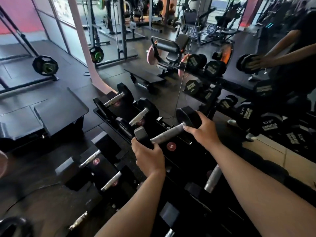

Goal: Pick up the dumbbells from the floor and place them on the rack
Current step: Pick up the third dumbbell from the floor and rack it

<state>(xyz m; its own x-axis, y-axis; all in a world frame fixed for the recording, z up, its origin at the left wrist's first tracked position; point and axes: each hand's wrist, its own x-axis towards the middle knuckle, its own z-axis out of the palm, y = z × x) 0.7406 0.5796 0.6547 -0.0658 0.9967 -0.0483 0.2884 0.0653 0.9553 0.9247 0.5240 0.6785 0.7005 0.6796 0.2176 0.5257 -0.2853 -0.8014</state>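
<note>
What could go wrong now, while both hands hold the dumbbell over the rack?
1. The left hand and right hand grip the dumbbell by its heads, so fingers may get pinched against the rack.
2. It may knock the neighbouring dumbbell, which sits close.

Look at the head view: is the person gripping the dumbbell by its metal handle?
No: the left hand clasps the near head and the right hand the far head, leaving the dumbbell handle bare between them.
</note>
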